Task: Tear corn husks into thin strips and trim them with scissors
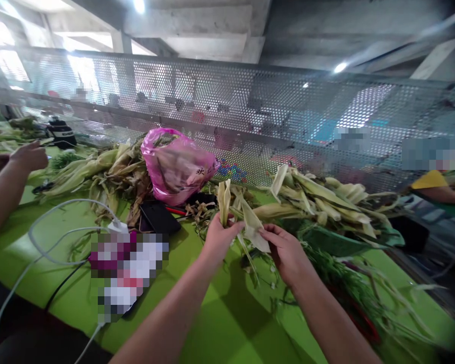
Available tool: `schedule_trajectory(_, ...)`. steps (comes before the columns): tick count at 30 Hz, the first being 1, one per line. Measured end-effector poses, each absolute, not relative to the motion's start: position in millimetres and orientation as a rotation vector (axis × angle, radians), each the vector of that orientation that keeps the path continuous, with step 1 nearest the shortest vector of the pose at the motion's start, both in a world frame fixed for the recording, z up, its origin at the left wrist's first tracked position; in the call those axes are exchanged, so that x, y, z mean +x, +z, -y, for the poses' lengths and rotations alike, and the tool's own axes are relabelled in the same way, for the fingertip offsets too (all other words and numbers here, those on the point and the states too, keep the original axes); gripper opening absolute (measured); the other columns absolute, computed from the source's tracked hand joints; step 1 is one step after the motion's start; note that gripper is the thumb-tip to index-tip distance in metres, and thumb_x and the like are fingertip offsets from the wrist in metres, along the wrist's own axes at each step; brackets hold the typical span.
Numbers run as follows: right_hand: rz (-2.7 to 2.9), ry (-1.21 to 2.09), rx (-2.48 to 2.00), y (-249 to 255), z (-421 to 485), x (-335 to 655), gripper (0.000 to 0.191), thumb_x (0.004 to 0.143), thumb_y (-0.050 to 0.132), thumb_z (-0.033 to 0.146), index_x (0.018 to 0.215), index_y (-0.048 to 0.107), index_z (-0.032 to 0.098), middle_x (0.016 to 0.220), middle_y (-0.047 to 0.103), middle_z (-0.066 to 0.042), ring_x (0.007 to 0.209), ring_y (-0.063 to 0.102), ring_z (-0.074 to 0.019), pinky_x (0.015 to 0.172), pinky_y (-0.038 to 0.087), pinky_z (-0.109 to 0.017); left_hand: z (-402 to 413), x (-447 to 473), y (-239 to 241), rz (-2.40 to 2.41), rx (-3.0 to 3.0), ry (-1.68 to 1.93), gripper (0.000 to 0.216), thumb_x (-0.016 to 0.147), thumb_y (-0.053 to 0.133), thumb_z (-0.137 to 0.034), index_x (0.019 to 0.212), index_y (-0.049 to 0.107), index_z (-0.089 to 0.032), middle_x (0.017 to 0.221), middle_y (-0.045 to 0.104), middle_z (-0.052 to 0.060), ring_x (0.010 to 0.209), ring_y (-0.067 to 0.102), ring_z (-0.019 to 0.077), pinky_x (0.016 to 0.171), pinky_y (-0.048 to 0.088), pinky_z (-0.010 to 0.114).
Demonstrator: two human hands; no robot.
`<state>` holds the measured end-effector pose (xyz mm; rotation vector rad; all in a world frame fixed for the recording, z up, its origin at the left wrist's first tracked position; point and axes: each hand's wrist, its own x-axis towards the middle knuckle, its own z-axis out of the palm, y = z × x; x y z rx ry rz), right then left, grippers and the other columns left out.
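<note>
Between finger and thumb, my left hand (220, 233) is closed on a folded strip of pale corn husk (224, 199) that stands upright. My right hand (286, 251) pinches a second, broader corn husk piece (253, 227) at its lower right edge. Both hands are close together over the green table (227, 313). Beyond them lies a heap of corn husks (322, 199), partly in a green tray (341, 238). Feathery green stalks (326, 273) lie right of my right hand.
A pink plastic bag (178, 169) stands behind, near more husks (102, 164). Left of my arm are a dark phone (160, 218), a power bank (111, 253) and a charging cable (55, 256). Another person's hand (29, 155) works at far left. A perforated metal screen (227, 106) borders the table.
</note>
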<state>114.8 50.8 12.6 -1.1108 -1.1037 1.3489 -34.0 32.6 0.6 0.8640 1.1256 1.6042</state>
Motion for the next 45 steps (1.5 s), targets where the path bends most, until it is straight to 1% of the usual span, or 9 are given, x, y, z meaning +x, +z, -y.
schedule_trajectory(7,1.113,1.450,-1.124,14,-45,110,0.033,0.049,0.087,0.034,0.069,0.067,0.017,0.061,0.066,0.001,0.054,0.058,-0.0138,0.055,0.046,-0.027,-31,-30,-2,-0.939,0.991,1.407,0.026,0.065,0.074,-0.026,0.084,0.068,-0.010,0.076,0.066,0.005,0.067,0.057,0.0134,0.068,0.045,0.025)
schedule_trajectory(12,1.351,1.321,-1.170,19,-47,115,0.031,0.051,0.087,0.034,0.071,0.070,0.017,0.066,0.067,0.001,0.061,0.057,-0.0133,0.059,0.045,-0.025,-36,-33,-8,-1.098,1.134,1.363,0.024,0.067,0.069,-0.027,0.084,0.068,-0.010,0.071,0.064,0.004,0.062,0.054,0.0133,0.059,0.042,0.023)
schedule_trajectory(18,1.538,1.160,-1.192,20,-49,120,0.030,0.056,0.082,0.039,0.073,0.069,0.017,0.072,0.069,-0.003,0.066,0.059,-0.0174,0.065,0.048,-0.029,-36,-33,-9,-1.194,1.286,1.323,0.024,0.070,0.064,-0.027,0.087,0.068,-0.010,0.074,0.066,0.004,0.064,0.056,0.0144,0.058,0.042,0.023)
schedule_trajectory(25,1.712,0.981,-1.237,23,-46,119,0.020,0.068,0.067,0.037,0.073,0.066,0.018,0.070,0.067,-0.003,0.065,0.058,-0.0179,0.065,0.046,-0.030,-35,-33,-10,-1.294,1.446,1.324,0.026,0.071,0.061,-0.022,0.095,0.068,-0.014,0.083,0.069,0.005,0.073,0.060,0.0173,0.067,0.046,0.025)
schedule_trajectory(30,1.786,0.841,-1.281,24,-45,117,0.017,0.066,0.064,0.035,0.068,0.065,0.018,0.064,0.064,-0.001,0.061,0.053,-0.0169,0.059,0.041,-0.029,-28,-31,-5,-1.323,1.560,1.355,0.018,0.075,0.058,-0.020,0.089,0.068,-0.017,0.083,0.068,0.004,0.078,0.060,0.0169,0.075,0.046,0.026)
schedule_trajectory(35,1.597,1.001,-1.273,15,-51,119,0.016,0.061,0.066,0.033,0.068,0.062,0.018,0.059,0.061,0.002,0.055,0.051,-0.0138,0.054,0.040,-0.026,-25,-26,-4,-1.210,1.519,1.423,0.010,0.077,0.060,-0.025,0.078,0.065,-0.016,0.077,0.063,0.003,0.075,0.056,0.0150,0.072,0.043,0.025)
schedule_trajectory(39,1.474,1.023,-1.290,11,-62,130,0.021,0.061,0.069,0.037,0.064,0.060,0.019,0.049,0.056,0.004,0.045,0.049,-0.0116,0.048,0.038,-0.025,-28,-33,5,-1.008,1.223,1.535,0.017,0.075,0.065,-0.031,0.083,0.062,-0.016,0.072,0.058,-0.001,0.065,0.049,0.0098,0.063,0.039,0.021)
schedule_trajectory(42,1.345,0.982,-1.309,14,-70,147,0.018,0.059,0.072,0.033,0.060,0.060,0.019,0.046,0.057,0.004,0.043,0.048,-0.0114,0.044,0.037,-0.024,-29,-47,16,-0.971,0.936,1.682,0.024,0.072,0.068,-0.036,0.079,0.056,-0.016,0.059,0.044,-0.007,0.049,0.034,0.0045,0.048,0.026,0.018)
schedule_trajectory(45,1.203,0.937,-1.296,21,-75,171,0.016,0.059,0.073,0.031,0.064,0.064,0.018,0.053,0.064,0.001,0.043,0.050,-0.0108,0.043,0.037,-0.024,-31,-60,22,-0.999,0.711,1.826,0.031,0.067,0.072,-0.038,0.078,0.052,-0.017,0.051,0.031,-0.011,0.042,0.023,0.0031,0.042,0.016,0.019)
